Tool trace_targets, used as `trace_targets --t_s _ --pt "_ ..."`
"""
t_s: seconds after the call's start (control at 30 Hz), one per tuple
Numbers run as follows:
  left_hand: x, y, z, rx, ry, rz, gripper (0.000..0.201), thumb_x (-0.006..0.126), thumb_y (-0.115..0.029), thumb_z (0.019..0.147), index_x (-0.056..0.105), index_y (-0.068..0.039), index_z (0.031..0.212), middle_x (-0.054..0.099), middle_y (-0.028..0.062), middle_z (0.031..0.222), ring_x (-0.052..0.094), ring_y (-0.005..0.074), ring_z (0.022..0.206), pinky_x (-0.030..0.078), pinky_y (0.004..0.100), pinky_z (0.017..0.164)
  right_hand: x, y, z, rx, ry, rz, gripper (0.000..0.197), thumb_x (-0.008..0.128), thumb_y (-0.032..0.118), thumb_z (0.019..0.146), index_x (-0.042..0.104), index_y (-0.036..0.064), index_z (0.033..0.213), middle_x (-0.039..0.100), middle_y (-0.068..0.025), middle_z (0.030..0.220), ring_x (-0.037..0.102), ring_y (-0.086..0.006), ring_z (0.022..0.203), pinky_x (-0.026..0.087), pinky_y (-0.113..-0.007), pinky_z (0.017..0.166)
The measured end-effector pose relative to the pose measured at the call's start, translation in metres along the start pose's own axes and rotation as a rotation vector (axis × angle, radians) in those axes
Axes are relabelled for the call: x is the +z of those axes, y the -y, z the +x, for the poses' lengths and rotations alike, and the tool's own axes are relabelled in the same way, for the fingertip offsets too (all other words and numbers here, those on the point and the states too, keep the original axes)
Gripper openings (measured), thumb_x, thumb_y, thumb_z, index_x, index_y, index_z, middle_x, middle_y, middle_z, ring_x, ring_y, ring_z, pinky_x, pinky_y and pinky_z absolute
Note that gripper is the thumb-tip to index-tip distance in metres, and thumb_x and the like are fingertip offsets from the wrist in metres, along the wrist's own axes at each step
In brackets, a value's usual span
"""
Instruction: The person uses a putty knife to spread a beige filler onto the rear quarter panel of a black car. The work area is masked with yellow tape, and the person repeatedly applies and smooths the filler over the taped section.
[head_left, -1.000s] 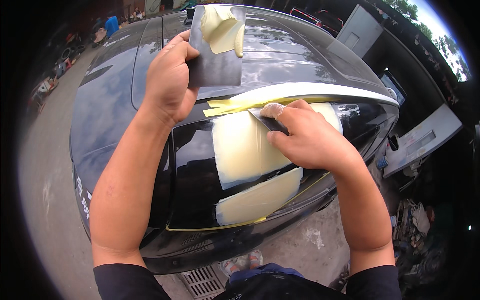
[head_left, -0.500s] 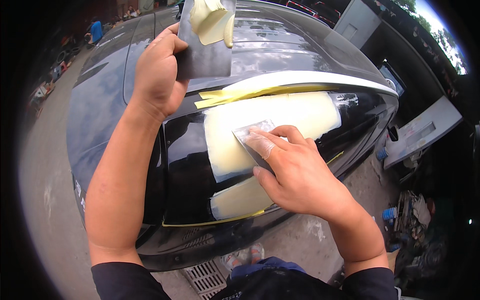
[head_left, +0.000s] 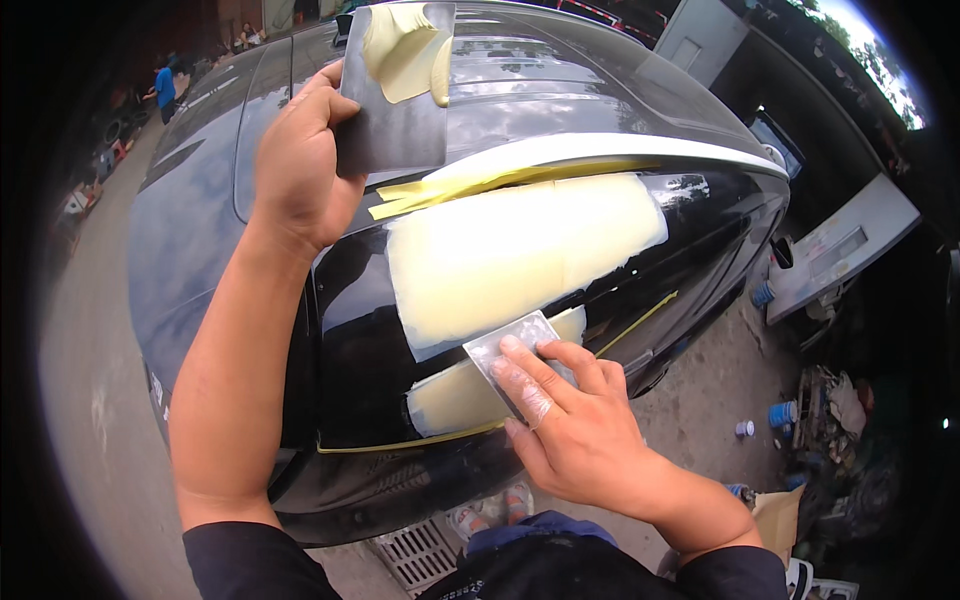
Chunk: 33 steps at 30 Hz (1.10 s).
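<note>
My left hand (head_left: 300,165) grips a dark flat putty board (head_left: 395,140) by its left edge, raised over the black car. A lump of pale yellow body filler (head_left: 405,50) sits on the board's far part. My right hand (head_left: 580,420) holds a metal putty spreader (head_left: 495,350), fingers pressed flat on its smeared face and thumb at the near edge. The spreader lies over the lower filler patch (head_left: 455,400), hiding its middle. Above it on the car's side panel (head_left: 350,370) is a larger pale filler patch (head_left: 520,245).
Yellow masking tape (head_left: 430,195) runs beneath a white strip (head_left: 600,150) along the roof edge. A floor grate (head_left: 418,555) lies near my feet. To the right are a loose panel (head_left: 850,245), blue cans (head_left: 782,413) and clutter. A person in blue (head_left: 164,90) stands far left.
My right hand has moved the spreader down from the larger patch to the lower one. My left hand and the putty board have shifted slightly left and lower in view.
</note>
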<state>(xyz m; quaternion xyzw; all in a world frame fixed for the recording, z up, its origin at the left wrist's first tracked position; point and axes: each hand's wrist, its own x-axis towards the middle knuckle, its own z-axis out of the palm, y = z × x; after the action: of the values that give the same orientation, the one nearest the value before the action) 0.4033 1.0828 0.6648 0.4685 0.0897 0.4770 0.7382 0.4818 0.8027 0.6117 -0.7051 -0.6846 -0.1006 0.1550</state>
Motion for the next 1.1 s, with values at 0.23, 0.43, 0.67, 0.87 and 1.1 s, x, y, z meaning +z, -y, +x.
trace_targets --t_s 0.23,0.43,0.67,0.87,1.1 --pt "0.009 0.007 -0.009 -0.096 0.129 -0.177 0.045 0.036 -0.002 0.089 0.051 -0.001 0.131 0.06 0.0098 0.117 0.059 0.0195 0.105 0.048 0.037 0.096 -0.056 -0.043 0.079 -0.262 -0.387 0.406 0.048 0.07 0.003 0.079 0.06 0.0015 0.126 0.06 -0.0145 0.132 0.051 -0.0341 0.123 0.043 -0.04 0.102" --pt "0.009 0.004 -0.011 -0.057 0.202 -0.348 0.044 0.034 -0.003 0.091 0.046 0.003 0.133 0.059 0.0123 0.123 0.058 0.0211 0.111 0.046 0.0385 0.101 -0.037 -0.046 0.119 -0.399 -0.44 0.424 0.047 0.074 0.003 0.078 0.063 0.0051 0.123 0.062 -0.0122 0.13 0.054 -0.0314 0.121 0.046 -0.039 0.101" --pt "0.002 -0.01 -0.005 0.036 0.081 -0.275 0.044 0.036 -0.004 0.091 0.049 0.001 0.133 0.06 0.008 0.12 0.056 0.0174 0.111 0.042 0.0362 0.103 -0.07 -0.102 0.106 0.026 -0.19 0.584 0.051 0.053 -0.006 0.079 0.056 0.0026 0.13 0.062 -0.012 0.128 0.055 -0.0243 0.123 0.046 -0.041 0.102" --pt "-0.009 -0.015 0.009 0.073 -0.06 -0.178 0.041 0.039 -0.005 0.091 0.053 0.001 0.129 0.06 0.0057 0.118 0.055 0.0158 0.107 0.042 0.0329 0.099 -0.102 -0.123 0.127 -0.144 -0.06 0.634 0.054 0.047 -0.012 0.083 0.052 0.0028 0.135 0.061 -0.0141 0.129 0.061 -0.0253 0.121 0.052 -0.037 0.098" --pt "-0.019 -0.021 0.019 0.111 -0.14 -0.162 0.037 0.041 -0.005 0.091 0.058 0.001 0.123 0.061 0.0042 0.114 0.055 0.0148 0.106 0.042 0.0323 0.098 -0.083 -0.104 0.182 -0.477 0.144 0.369 0.053 0.049 -0.016 0.076 0.061 0.0072 0.123 0.072 -0.0158 0.106 0.07 -0.0297 0.102 0.056 -0.038 0.088"
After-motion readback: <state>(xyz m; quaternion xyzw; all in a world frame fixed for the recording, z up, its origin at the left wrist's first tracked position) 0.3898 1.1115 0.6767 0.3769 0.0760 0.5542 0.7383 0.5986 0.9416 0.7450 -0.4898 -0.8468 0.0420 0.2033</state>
